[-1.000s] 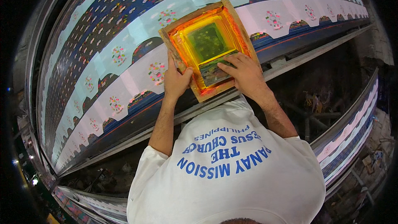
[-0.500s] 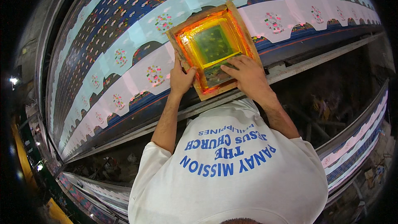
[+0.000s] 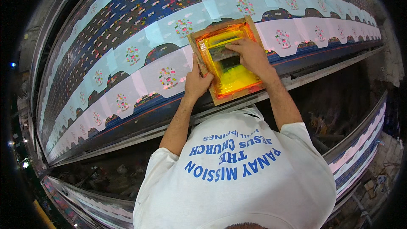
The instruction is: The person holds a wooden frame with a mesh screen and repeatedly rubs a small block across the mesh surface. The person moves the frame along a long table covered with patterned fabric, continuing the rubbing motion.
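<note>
A wooden-framed printing screen (image 3: 239, 95), smeared with orange and yellow ink, lies tilted over a row of pale pink cut cloth pieces (image 3: 148, 85). My left hand (image 3: 197, 82) grips its left wooden side, the thumb on top and a finger along the outer edge. Inside the frame, my right hand (image 3: 252, 57) is closed on a squeegee (image 3: 220, 53), near the screen's far end. Yellow ink (image 3: 238, 78) covers the near part of the mesh. The cloth beneath the screen is hidden.
Beyond the pink row runs a row of light blue cloth pieces (image 3: 163, 32) with small colourful prints. The long dark table (image 3: 123, 27) is ink-spotted. A metal rail (image 3: 313, 70) edges its near side. Another table with cloth (image 3: 360, 144) stands at the right.
My right hand has pushed the squeegee from the screen's near end to its far end. Bright yellow ink now shows at the near end. My left hand keeps hold of the frame.
</note>
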A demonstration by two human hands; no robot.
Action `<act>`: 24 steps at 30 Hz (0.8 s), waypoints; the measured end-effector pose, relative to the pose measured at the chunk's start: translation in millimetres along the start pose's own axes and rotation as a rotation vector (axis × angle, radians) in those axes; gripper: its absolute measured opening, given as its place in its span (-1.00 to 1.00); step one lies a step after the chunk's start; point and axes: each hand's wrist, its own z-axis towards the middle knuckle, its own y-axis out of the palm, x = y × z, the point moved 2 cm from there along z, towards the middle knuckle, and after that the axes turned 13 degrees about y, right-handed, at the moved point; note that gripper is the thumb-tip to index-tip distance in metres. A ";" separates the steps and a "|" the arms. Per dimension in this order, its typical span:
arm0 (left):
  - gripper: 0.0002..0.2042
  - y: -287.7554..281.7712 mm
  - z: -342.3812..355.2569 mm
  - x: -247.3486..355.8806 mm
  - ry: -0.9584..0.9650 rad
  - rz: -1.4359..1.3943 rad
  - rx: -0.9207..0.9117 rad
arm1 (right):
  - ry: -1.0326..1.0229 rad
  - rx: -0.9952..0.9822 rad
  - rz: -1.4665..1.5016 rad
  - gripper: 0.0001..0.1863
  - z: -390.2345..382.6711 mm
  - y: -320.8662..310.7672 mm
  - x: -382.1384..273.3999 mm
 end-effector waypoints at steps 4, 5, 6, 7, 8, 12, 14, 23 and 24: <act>0.10 -1.2 -1.4 -0.5 0.010 0.023 -0.004 | 0.018 -0.155 0.024 -0.41 40.9 -21.8 -4.7; 0.10 -1.6 -1.1 1.4 -0.012 0.049 -0.032 | 0.038 -0.186 0.009 -0.41 43.8 -27.3 -7.9; 0.10 -1.1 -0.1 -0.5 0.003 0.051 -0.017 | 0.049 -0.197 -0.005 -0.41 50.2 -25.2 -8.7; 0.10 0.0 0.3 -2.0 0.020 0.052 -0.007 | 0.065 -0.206 -0.020 -0.40 56.9 -22.1 -8.9; 0.10 1.4 -0.1 -2.8 0.038 0.052 0.001 | 0.083 -0.215 -0.035 -0.40 58.9 -20.6 -8.7; 0.11 1.3 -2.6 -2.2 0.023 0.036 -0.013 | 0.072 -0.208 0.004 -0.37 38.7 -11.1 -1.1; 0.11 -0.7 -1.4 -1.5 0.002 0.010 -0.030 | 0.058 -0.190 0.022 -0.36 7.6 -13.8 -8.7; 0.11 -1.7 0.8 8.1 -0.087 -0.052 -0.050 | 0.074 -0.105 -0.022 -0.35 -99.8 -5.7 -10.7; 0.09 4.1 -1.2 -4.2 0.083 0.002 0.039 | 0.052 -0.105 -0.046 -0.34 -100.8 -6.4 -8.0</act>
